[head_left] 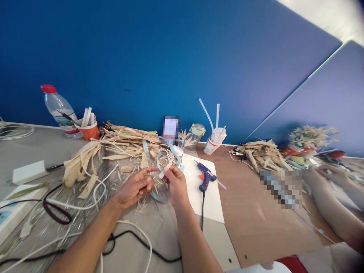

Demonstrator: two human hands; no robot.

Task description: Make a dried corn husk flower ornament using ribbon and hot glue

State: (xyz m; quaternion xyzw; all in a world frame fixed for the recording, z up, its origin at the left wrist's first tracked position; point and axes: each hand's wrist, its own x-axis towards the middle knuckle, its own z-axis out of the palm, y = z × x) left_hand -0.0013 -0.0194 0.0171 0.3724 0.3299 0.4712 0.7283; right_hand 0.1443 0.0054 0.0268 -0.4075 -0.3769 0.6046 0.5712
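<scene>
My right hand (175, 182) pinches a small pale strip (170, 165) between thumb and fingertips; its exact kind is unclear. Close to its left, my left hand (137, 188) has the index finger stretched toward the strip and the other fingers loosely bent, with nothing visible in them. A light-blue ribbon (159, 156) curls up behind the fingertips. Dried corn husks (133, 138) lie heaped beyond both hands. To the right, a blue hot glue gun (205, 176) rests on a white sheet (214, 206).
At the back left stand a plastic bottle (61, 110) and an orange paper cup (89, 131) holding pens. Glue sticks stand in a white cup (212, 145). Cables (142, 242) cross the front left. Another person's arms (327, 201) work at the right, near more husks (261, 151).
</scene>
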